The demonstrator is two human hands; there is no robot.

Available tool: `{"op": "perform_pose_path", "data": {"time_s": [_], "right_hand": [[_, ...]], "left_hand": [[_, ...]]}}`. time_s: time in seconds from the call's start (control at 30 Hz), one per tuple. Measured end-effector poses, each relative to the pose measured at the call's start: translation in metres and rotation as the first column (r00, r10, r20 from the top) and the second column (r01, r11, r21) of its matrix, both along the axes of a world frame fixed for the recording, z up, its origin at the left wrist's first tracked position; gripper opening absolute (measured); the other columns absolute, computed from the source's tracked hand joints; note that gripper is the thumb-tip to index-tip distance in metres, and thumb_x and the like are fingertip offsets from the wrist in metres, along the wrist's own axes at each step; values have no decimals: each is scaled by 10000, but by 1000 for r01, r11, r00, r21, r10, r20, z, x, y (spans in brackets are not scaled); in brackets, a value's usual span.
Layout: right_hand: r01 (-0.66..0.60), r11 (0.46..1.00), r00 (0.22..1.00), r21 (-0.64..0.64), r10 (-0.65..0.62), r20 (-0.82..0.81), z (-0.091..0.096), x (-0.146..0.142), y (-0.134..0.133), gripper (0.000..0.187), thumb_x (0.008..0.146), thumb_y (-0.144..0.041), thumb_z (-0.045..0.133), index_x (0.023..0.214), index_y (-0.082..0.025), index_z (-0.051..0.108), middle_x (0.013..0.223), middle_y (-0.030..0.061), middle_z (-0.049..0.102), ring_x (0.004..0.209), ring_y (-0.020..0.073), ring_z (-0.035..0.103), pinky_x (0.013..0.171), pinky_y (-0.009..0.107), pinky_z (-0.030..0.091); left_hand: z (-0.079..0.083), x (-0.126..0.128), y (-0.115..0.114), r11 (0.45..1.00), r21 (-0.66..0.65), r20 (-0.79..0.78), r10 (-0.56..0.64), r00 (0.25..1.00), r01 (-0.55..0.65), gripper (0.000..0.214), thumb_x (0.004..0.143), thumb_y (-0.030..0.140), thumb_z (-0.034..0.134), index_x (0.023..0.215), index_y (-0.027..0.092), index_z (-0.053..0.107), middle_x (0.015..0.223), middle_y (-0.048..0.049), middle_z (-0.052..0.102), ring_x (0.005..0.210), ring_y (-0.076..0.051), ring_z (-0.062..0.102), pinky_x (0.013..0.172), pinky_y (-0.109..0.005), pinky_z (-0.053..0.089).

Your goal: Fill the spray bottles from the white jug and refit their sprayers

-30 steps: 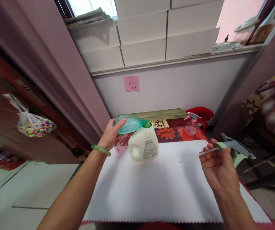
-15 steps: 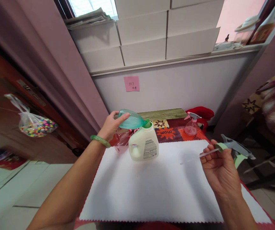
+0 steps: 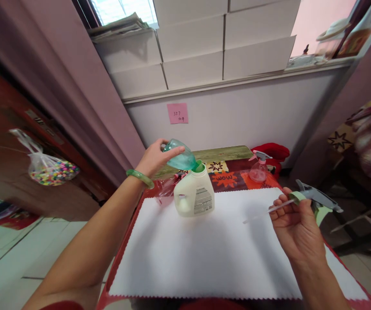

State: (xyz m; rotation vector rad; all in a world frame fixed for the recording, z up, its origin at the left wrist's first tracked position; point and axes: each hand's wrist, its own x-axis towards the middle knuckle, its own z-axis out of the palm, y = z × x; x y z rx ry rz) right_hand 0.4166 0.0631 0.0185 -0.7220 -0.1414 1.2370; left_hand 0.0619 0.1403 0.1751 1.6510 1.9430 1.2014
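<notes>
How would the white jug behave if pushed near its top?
The white jug looks squat and broad-based, so it probably slides rather than tips. Its plastic seems stiff. The green funnel in its mouth might fall out.

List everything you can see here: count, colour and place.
teal bottle: one, teal, tipped, neck at the funnel
funnel: one, green, in the white jug's mouth
white jug: one, white, on the cloth's far edge
cloth: one, white, centre foreground
spray head: one, grey-green, clear tube, at right
pink spray bottle: one, pink, behind the cloth
sticky note: one, pink, on the wall
boxes: several, white, stacked along the top
bead bag: one, many-coloured, hanging at left
bracelet: one, green, left wrist
left hand: one, holds the teal bottle
right hand: one, holds the spray head
</notes>
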Motion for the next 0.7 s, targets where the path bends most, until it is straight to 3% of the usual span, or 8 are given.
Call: {"op": "perform_pose_path", "data": {"time_s": [0.1,0.33,0.7], "right_hand": [[-7,1000,1000,7,7,-5,-1,1,0,370,946,-517,793,1083,-174,814,891,-5,788,765,79,751,752,161,659],[-34,999,999,31,33,9,-2,0,-1,401,920,-528,817,1099,-169,811,892,-6,786,765,80,753,769,158,655],[-45,999,999,22,44,17,-2,-1,-3,419,900,-541,830,1107,-177,813,904,-6,788,771,80,752,763,157,651]], "left_hand": [[12,7,0,997,-70,-195,-46,980,33,762,694,796,798,1161,203,694,1137,-96,751,1013,-283,690,777,-344,494],[37,30,0,989,-144,-433,-46,900,-19,839,726,830,732,1263,189,665,1217,-130,737,1083,-325,679,826,-374,474],[51,51,7,985,-171,-598,-112,794,10,827,735,840,697,1235,182,671,1133,-164,742,1046,-365,690,789,-394,456]]}}
